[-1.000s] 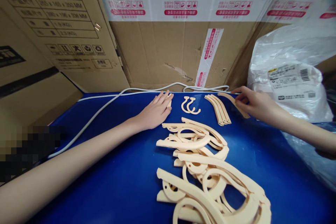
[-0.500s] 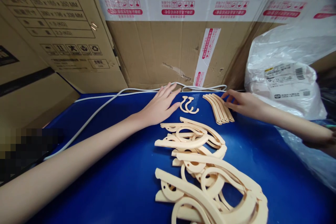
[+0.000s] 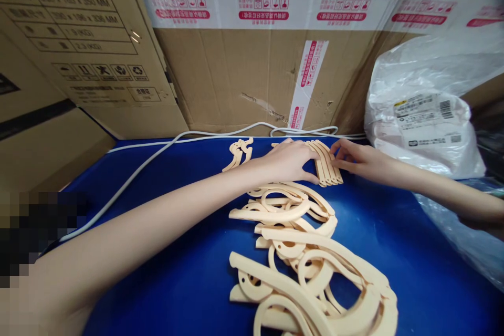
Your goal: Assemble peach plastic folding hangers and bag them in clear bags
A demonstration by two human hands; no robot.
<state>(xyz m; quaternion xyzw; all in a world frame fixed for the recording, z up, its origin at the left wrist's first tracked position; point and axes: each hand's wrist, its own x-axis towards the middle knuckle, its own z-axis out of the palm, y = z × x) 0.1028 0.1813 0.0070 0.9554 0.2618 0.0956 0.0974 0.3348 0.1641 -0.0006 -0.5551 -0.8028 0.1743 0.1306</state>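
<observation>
A row of cream curved plastic strips lies side by side near the back of the blue table. My left hand reaches over to their left edge, palm down, thumb apart from the fingers. At their right edge my right hand touches with bent fingertips, thumb and forefinger apart. Neither hand lifts anything. Two cream hooks are almost wholly hidden beneath my left hand. Left of that wrist lie several small cream pieces, partly covered by the forearm. Nearer me spreads a pile of cream folding hangers.
Large cardboard boxes stand along the back and left. A white cable runs along the table's rear edge and down the left. At right sits a white plastic bag with a label. The blue table surface shows around the hangers.
My left hand has moved right, over the hooks to the strips, uncovering the small pieces. The strips now lie closer together. My right hand has shifted slightly left with them.
</observation>
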